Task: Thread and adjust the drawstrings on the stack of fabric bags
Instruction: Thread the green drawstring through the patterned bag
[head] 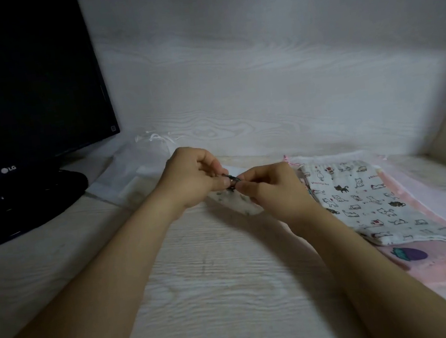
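Observation:
My left hand (191, 177) and my right hand (271, 188) meet at the middle of the desk, fingertips pinched together on a small dark drawstring piece (231, 182). Under them lies a small pale patterned fabric bag (245, 208), mostly hidden by the hands. To the right lies a stack of fabric bags: a white cat-print bag (362, 201) on top, a pink printed bag (440, 259) beneath, and a sheer pink bag (434, 186) at the far side. A sheer white bag (134, 169) with white strings lies behind my left hand.
A black monitor (22, 96) on a round black stand (49, 197) fills the left side. The pale wood-grain desk (217, 283) meets a pale wood-grain wall panel (259, 64) close behind the hands.

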The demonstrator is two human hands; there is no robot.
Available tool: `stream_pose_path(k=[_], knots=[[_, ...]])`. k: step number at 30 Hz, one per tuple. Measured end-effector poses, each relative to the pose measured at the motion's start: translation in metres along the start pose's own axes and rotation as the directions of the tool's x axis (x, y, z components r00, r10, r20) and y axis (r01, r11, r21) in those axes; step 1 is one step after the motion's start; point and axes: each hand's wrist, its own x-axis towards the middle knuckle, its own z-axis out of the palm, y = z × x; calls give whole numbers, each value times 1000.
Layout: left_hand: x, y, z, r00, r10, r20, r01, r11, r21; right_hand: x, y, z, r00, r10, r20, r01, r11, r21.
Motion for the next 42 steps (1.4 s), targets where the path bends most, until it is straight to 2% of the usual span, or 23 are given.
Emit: stream_pose_path(k=[4,9,12,21,27,37,40,42], knots=[[-1,2,-3,1000,-11,8,11,997,71,1,1,-1,982,175,71,-186,961,205],[-3,8,2,997,70,45,-78,973,218,3,2,-1,958,245,150,-281,907,314],[-7,10,4,989,93,115,-113,977,183,4,3,-3,948,270,169,-314,879,359],[-4,3,8,965,259,46,-263,943,203,5,5,-1,960,246,135,-280,877,391],[-5,4,10,962,243,121,-257,960,112,6,7,-1,965,250,79,-260,878,401],[-1,2,12,946,325,-5,-312,910,272,4,4,-1,971,224,88,-241,893,381],[-2,8,13,976,212,48,-217,937,273,4,5,-1,972,221,79,-234,899,370],[1,12,10,996,84,14,-85,984,159,5,6,-1,973,223,58,-229,902,365]])
